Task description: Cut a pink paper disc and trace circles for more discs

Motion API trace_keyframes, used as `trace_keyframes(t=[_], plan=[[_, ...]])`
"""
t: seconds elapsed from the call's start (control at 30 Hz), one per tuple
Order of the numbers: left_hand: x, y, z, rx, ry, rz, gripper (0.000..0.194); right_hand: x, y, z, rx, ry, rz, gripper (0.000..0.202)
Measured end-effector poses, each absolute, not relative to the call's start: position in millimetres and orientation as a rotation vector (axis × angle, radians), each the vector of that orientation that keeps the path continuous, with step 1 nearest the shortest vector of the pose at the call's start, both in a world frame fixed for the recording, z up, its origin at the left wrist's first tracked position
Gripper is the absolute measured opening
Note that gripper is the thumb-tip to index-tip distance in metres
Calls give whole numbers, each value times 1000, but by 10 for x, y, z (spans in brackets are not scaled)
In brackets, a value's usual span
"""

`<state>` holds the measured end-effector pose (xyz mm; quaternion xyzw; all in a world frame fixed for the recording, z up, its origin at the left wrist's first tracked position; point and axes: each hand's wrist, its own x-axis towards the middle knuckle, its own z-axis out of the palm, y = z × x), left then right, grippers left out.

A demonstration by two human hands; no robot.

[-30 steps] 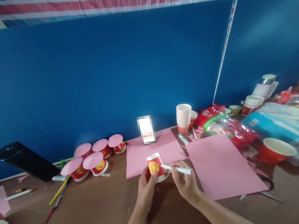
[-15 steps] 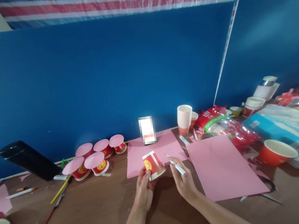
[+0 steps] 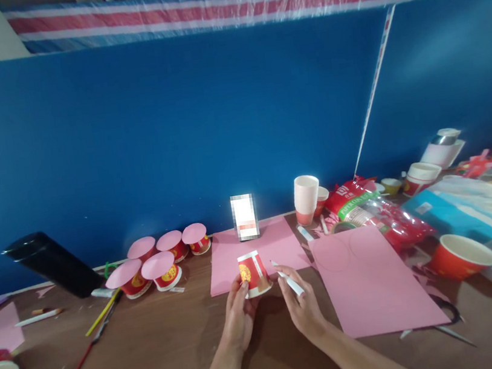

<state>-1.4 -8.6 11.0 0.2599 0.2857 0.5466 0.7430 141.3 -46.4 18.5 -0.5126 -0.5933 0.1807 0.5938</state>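
My left hand [image 3: 239,312] is closed around the side of a red paper cup [image 3: 253,272] with a gold print and a white strip. The cup is upside down, its wide white rim toward me. Just to its right, my right hand [image 3: 302,308] grips a white marker [image 3: 293,283] with the tip pointing up and left. The tip is near the cup but apart from it. Behind the cup lies a pink paper sheet [image 3: 225,267], and another pink sheet [image 3: 375,288] with faint round outlines lies to the right of my right hand.
Several red cups topped with pink discs [image 3: 159,264] stand at left, near a black tumbler [image 3: 51,264]. A pixelated upright object [image 3: 244,216] stands behind the sheet. Stacked cups [image 3: 306,197], a red cup bag [image 3: 368,210], an orange cup [image 3: 461,255] and scissors [image 3: 452,332] lie rightward.
The view has shifted slightly, so everything sits a little lower and further right. The cup in my left hand has turned a little more upright. My right hand still holds the marker beside it.
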Motion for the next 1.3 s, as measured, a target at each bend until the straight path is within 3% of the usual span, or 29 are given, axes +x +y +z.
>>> trace_keyframes(t=[0.83,1.3], plan=[[-42,-51,120,523,589,1189,28,1377,-399,153,-1239,-1534,277,32],[-51,0,69,478,570,1203,17,1413,-350,108,-1155,-1548,236,29]])
